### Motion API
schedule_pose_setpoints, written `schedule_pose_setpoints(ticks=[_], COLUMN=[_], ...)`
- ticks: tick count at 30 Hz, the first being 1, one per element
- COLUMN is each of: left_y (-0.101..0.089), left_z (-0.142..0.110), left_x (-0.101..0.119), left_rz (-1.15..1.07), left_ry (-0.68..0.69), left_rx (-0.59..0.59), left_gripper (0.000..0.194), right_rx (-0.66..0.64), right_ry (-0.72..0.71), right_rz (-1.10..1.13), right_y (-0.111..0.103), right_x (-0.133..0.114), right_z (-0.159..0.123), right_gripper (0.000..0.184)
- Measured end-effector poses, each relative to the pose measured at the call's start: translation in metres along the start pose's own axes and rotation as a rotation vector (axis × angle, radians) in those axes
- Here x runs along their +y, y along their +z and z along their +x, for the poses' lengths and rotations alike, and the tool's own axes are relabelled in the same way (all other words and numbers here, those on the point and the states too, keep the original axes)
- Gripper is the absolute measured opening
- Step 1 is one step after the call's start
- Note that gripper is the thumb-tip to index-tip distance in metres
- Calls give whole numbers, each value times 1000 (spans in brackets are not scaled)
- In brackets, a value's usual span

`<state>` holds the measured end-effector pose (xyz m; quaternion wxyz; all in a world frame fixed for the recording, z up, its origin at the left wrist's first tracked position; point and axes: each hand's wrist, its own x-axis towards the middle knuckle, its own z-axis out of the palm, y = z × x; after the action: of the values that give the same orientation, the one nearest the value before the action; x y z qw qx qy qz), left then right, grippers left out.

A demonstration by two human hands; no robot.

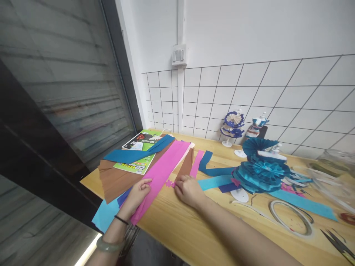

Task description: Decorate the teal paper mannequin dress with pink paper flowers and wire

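Observation:
My left hand (140, 194) rests over a long pink crepe paper strip (166, 160), its fingers curled in. Whether anything is between those fingers is hidden. Lower on the table, my right hand (189, 190) is closed with thumb and fingertips together at a small, jagged-edged pink paper piece (169, 183). A narrow brown paper strip (185, 165) runs up from behind the right hand. Beside it lies a short pink strip (196, 162). Teal strip (212, 170) and light blue strip (213, 181) stretch from near the right hand toward a teal ruffled paper dress on a white stand (256, 170).
Brown paper (108, 181), a teal strip (124, 155) and a green magazine (135, 168) lie at left. Two small dressed stands (233, 125) are by the wall grid. Rolled white tape (291, 218), scissors (337, 242) and a clear container (332, 166) sit at right.

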<state>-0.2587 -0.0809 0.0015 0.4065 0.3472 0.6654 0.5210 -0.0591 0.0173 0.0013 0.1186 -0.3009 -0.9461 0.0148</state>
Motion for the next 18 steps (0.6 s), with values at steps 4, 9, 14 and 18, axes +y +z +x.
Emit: schedule_pose_setpoints(ticks=[4, 9, 14, 18], left_y=[0, -1, 0, 1], left_z=[2, 6, 6, 5], left_x=[-3, -8, -8, -9], left_rz=[-17, -51, -57, -66], left_ry=[-1, -17, -25, 0], left_rx=[17, 28, 47, 74], left_gripper=[48, 49, 45, 43], right_rx=[-49, -82, -124, -103], right_ry=[93, 233, 295, 298], right_rz=[105, 143, 222, 357], right_y=[-10, -6, 4, 4], right_x=[-3, -4, -8, -9], right_z=[9, 33, 47, 45], right_gripper=[31, 26, 19, 17])
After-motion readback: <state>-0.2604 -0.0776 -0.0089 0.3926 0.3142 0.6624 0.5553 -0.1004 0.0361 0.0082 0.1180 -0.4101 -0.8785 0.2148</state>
